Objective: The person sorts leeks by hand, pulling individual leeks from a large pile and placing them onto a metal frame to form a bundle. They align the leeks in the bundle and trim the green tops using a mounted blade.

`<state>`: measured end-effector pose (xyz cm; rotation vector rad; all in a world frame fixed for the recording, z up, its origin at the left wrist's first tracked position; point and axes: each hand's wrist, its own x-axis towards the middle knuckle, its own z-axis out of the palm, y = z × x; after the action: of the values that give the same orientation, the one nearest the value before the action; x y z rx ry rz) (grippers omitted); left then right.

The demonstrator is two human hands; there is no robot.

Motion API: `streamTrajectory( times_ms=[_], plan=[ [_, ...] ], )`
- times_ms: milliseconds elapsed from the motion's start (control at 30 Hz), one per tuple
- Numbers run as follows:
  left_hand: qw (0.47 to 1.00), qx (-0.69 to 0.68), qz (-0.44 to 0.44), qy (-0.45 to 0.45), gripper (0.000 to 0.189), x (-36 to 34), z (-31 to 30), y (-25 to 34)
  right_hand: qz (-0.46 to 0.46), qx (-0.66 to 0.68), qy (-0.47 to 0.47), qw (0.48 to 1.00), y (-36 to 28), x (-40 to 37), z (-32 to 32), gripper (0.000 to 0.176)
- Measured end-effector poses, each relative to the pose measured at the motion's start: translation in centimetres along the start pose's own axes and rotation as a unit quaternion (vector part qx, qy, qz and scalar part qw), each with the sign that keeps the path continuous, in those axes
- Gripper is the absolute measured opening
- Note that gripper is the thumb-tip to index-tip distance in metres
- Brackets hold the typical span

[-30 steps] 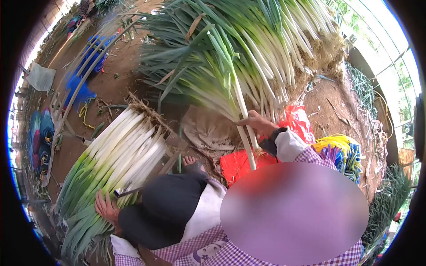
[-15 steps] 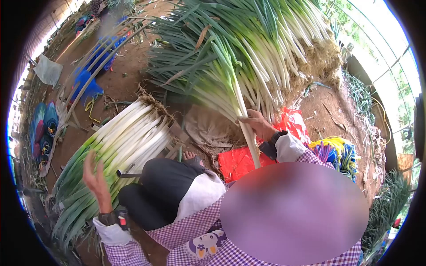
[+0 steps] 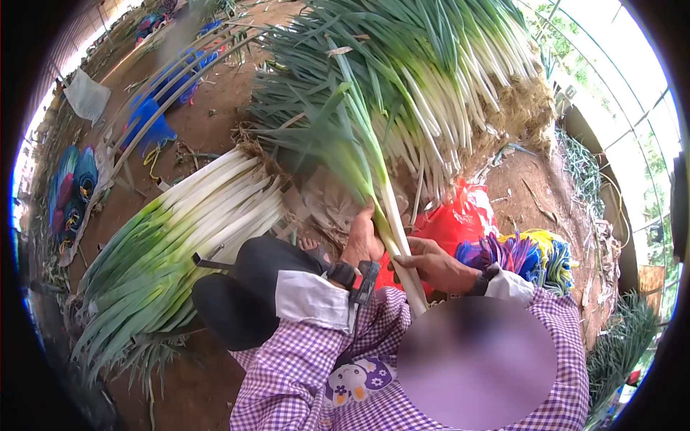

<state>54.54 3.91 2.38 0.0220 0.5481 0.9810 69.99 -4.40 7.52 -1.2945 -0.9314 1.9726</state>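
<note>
Our left hand (image 3: 363, 242) has left the near heap (image 3: 205, 212), well left of the red plastic (image 3: 463, 215), and joined our right hand (image 3: 444, 267) at the leek (image 3: 394, 224) just left of that plastic, so both now attend to it. Our right fingers grasp the stalk; whether the left ones grip, we cannot tell. We count two heaps, the far heap (image 3: 438, 108) beyond the plastic, and one leek, perhaps two, held.

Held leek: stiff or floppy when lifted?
White shaft probably fairly stiff: it runs straight past the right hand. Green leaves likely floppier: long, thin and splayed. Smooth-looking shaft may slip if gripped loosely.
</note>
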Motion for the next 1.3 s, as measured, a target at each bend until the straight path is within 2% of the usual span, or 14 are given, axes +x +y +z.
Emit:
streamTrajectory(
  times_ms=[67,233,267,333,400,567,633,733,867,900,933,1033,1133,1300],
  plan=[
    [0.999,-0.033,-0.009,-0.021,0.038,2.4,-3.7,-1.0,0.028,-0.003,-0.006,1.0,0.3,-0.7,0.0,0.035],
    [0.992,0.01,-0.004,0.123,0.026,2.6,-5.5,-0.3,0.051,-0.156,-0.019,0.986,-0.2,-1.9,0.1,0.033],
    [0.987,0.028,0.0,0.161,0.024,3.0,-5.9,-0.2,0.009,-0.165,0.01,0.986,0.4,-2.0,0.0,0.03],
    [0.973,0.036,-0.005,0.227,0.019,3.7,-6.6,0.0,0.013,-0.155,0.061,0.986,0.2,-2.3,-0.1,0.027],
    [0.974,0.026,-0.024,0.222,0.019,4.0,-7.3,0.0,0.011,-0.144,0.106,0.984,-0.7,-2.4,0.3,0.029],
    [0.976,0.083,0.009,0.2,0.012,5.2,-7.9,-0.9,0.011,-0.2,0.05,0.978,-0.1,-3.7,0.7,0.03],
    [0.964,0.108,0.006,0.241,0.029,4.1,-6.0,-0.3,0.011,-0.209,0.049,0.977,-0.3,-3.5,0.5,0.031],
    [0.978,0.124,-0.041,0.164,0.035,6.8,-9.8,0.2,0.029,-0.199,0.067,0.977,-0.3,-3.4,0.6,0.036],
    [0.955,0.242,0.017,0.172,0.045,10.2,-13.4,0.3,0.063,-0.206,0.028,0.976,-0.3,-3.2,-0.2,0.041],
    [0.977,0.057,-0.003,0.207,0.054,7.5,-9.8,0.2,0.064,-0.22,0.016,0.973,0.3,-3.0,-0.5,0.041],
    [0.979,0.025,-0.001,0.204,0.05,6.1,-7.9,0.3,0.046,-0.224,0.021,0.973,1.6,-2.4,-1.0,0.039],
    [0.975,0.051,0.004,0.218,0.04,6.7,-8.6,1.1,0.022,-0.185,0.047,0.981,1.6,-2.5,-0.4,0.041],
    [0.977,0.005,0.011,0.214,0.039,6.3,-8.1,1.3,0.03,-0.18,0.05,0.982,0.9,-3.6,0.2,0.041],
    [0.975,0.038,0.044,0.212,0.039,7.4,-9.1,1.2,0.043,-0.244,0.046,0.968,0.2,-4.8,0.7,0.041]
  ],
)
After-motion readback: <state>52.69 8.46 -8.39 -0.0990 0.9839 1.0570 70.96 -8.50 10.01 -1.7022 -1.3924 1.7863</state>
